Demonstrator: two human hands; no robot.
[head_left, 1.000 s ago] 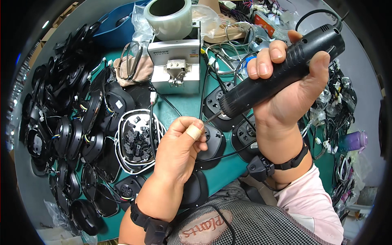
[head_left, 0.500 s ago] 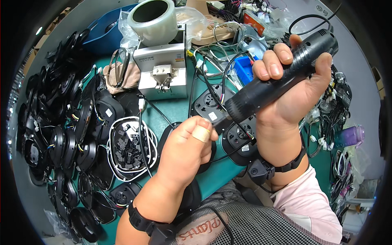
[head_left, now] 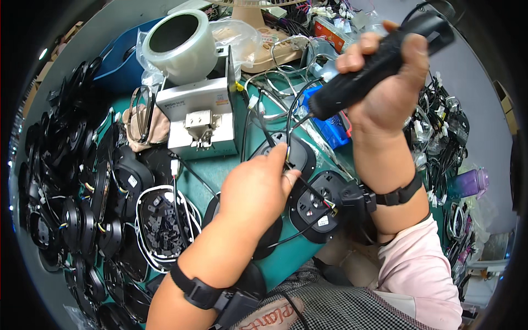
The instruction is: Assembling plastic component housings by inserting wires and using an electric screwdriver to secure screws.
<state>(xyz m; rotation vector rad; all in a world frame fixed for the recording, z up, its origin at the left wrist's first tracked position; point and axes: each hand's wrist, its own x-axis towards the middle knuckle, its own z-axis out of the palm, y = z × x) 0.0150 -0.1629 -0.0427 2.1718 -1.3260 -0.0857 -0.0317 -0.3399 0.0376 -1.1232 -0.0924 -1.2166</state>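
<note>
In my right hand [head_left: 379, 82] is a black corded electric screwdriver [head_left: 357, 82], its thin bit pointing down and left. My left hand [head_left: 256, 190] is closed over the bench just below that bit, thumb and forefinger around a black cable [head_left: 307, 186]. The bit is apart from the left fingers. Beneath and beside the left hand lie black rounded plastic housings with wires: one housing [head_left: 300, 157] partly behind the fingers, another housing [head_left: 313, 212] to the right with a white label. More dark housings sit mostly hidden under my left forearm.
A metal dispenser box [head_left: 201, 118] with a roll of clear film [head_left: 181, 44] stands behind my left hand. A white-rimmed tray [head_left: 144, 212] holds small black parts. Black housings [head_left: 82, 214] pile up at left. A blue bin [head_left: 333, 132] and cable bundles [head_left: 445, 126] are at right.
My right hand has lifted the screwdriver up and away from my left hand, exposing its bit. The left hand has shifted slightly, and the whole view has moved a little.
</note>
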